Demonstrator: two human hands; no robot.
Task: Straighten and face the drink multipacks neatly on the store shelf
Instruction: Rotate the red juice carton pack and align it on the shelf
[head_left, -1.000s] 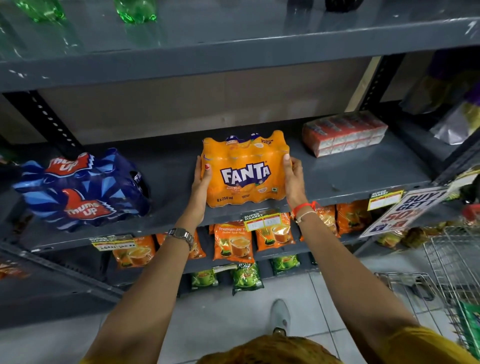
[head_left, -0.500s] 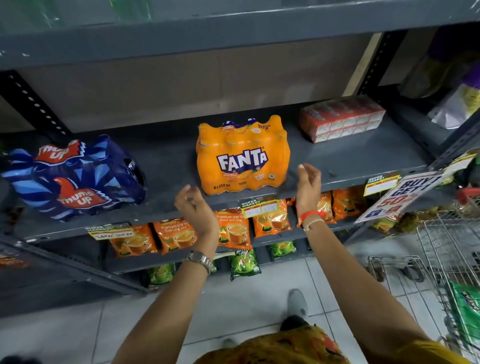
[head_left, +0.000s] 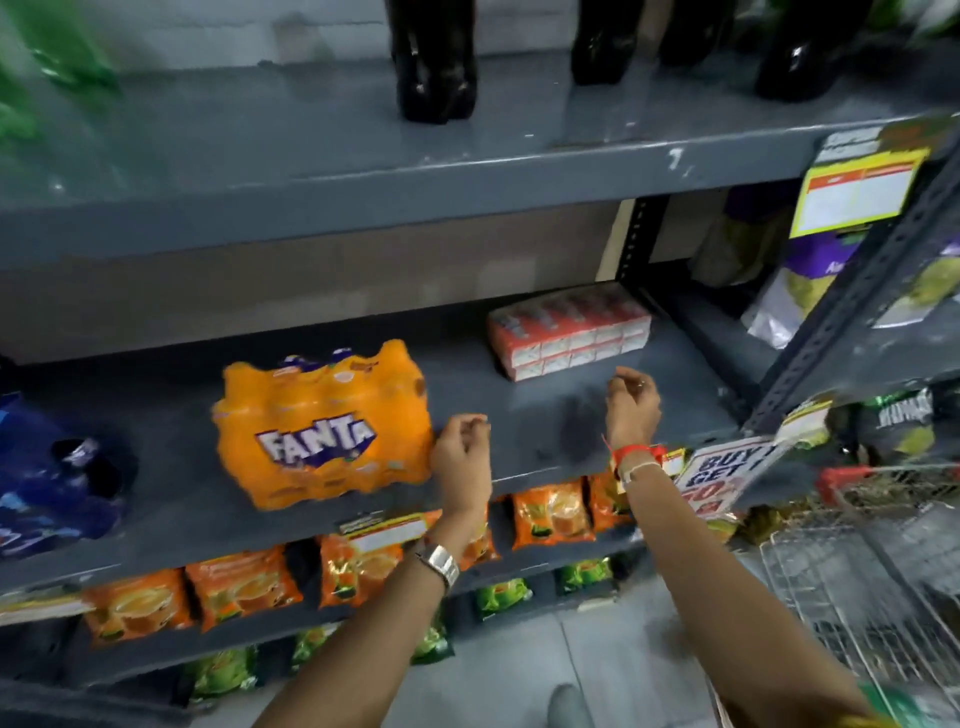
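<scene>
Orange shrink-wrap covers the Fanta multipack (head_left: 323, 425), which stands on the grey middle shelf (head_left: 550, 415) toward its left, label facing out and the pack turned slightly askew to the shelf edge. The left hand (head_left: 462, 457) hangs just beside the pack's right end, fingers loosely curled inward and holding nothing; whether it brushes the wrap cannot be told through the blur. A metal watch (head_left: 440, 561) sits on that wrist. The right hand (head_left: 632, 402) hovers over bare shelf, well apart from the orange pack, fingers half curled and empty, with a red band (head_left: 631, 453) at the wrist. Behind it, near the back right of the shelf, lies a red and white carton pack (head_left: 569, 330). At the far left edge a blue multipack (head_left: 47, 478) lies tilted on the same shelf. Dark bottles (head_left: 435, 62) stand on the shelf above, and orange pouches (head_left: 244, 590) hang along the shelf below. A wire cart (head_left: 862, 597) stands at the right.
</scene>
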